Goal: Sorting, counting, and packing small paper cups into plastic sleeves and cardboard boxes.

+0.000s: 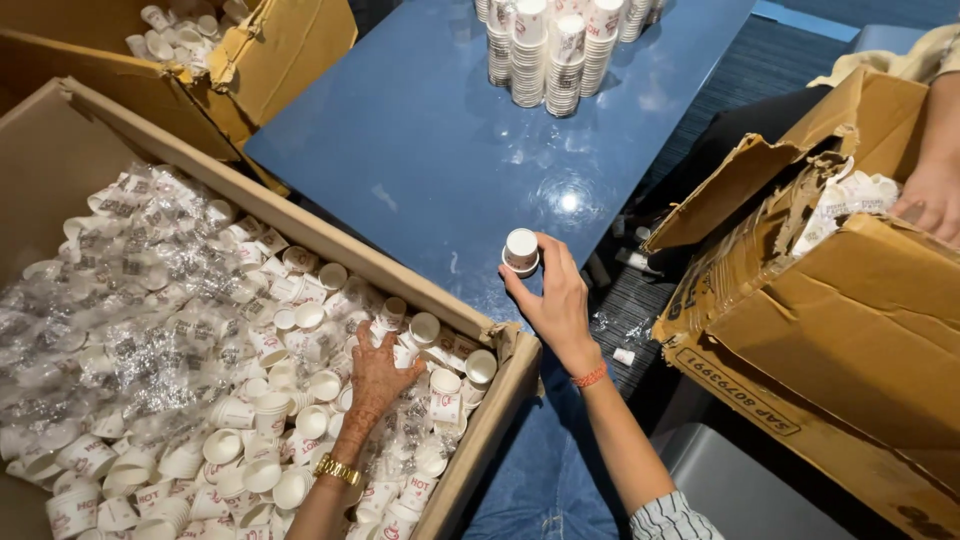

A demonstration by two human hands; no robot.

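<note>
A glossy blue rectangular table (450,140) spreads away beyond the fingertips of both hands, its bare middle catching a ceiling light. Under the left fingers lies a big open brown cardboard box (300,225), heaped with small white paper cups (250,400) with red print, loose and tumbled among torn clear plastic sleeves (120,300); the jumble suggests they were tipped in rather than stacked. To the right of the right fingers sits a torn, taped brown carton (840,320), where another person's hand (930,195) rests on its upper flap. Far beyond the right fingertips, at the table's far edge, stand tall neat stacks of the same cups (550,55), nested so they stay upright.

The left hand (375,375), with a gold watch at the wrist, is pressed palm-down into the heap, fingers spread and slightly curled over several cups; whether any is actually gripped I cannot tell. The right hand (555,300) has its fingers partly closed, thumb and fingertips pinching a short nested stack of white cups (521,250) by its sides, held upright just above the box's corner near the table edge.
</note>
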